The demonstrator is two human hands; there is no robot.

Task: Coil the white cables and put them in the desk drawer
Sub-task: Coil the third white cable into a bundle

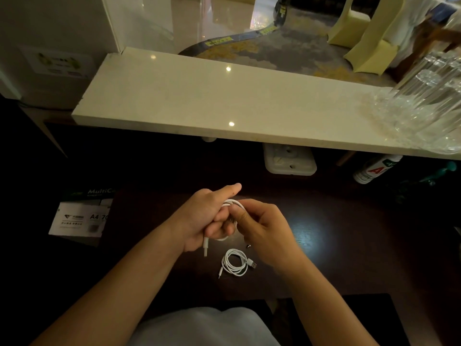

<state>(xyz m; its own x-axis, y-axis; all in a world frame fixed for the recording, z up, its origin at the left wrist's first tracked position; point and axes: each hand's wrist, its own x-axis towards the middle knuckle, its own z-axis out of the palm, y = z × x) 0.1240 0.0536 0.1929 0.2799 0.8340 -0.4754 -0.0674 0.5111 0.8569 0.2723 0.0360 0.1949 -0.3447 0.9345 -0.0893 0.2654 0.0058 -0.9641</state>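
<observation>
Two cables: one coiled (234, 263) on dark surface (336, 233), other (230, 203) looped in my left grip (209, 218), plug dangling below. Right grip (259, 226) pinches loop shut. Risk: pinch slackens, springy loops unwind. Drawer not seen.

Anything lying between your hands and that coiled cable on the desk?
Nothing visible. The coiled cable lies on bare dark desk just below both hands. The left hand and right hand are occupied, though, both gripping the other white cable. No drawer is in view.
</observation>
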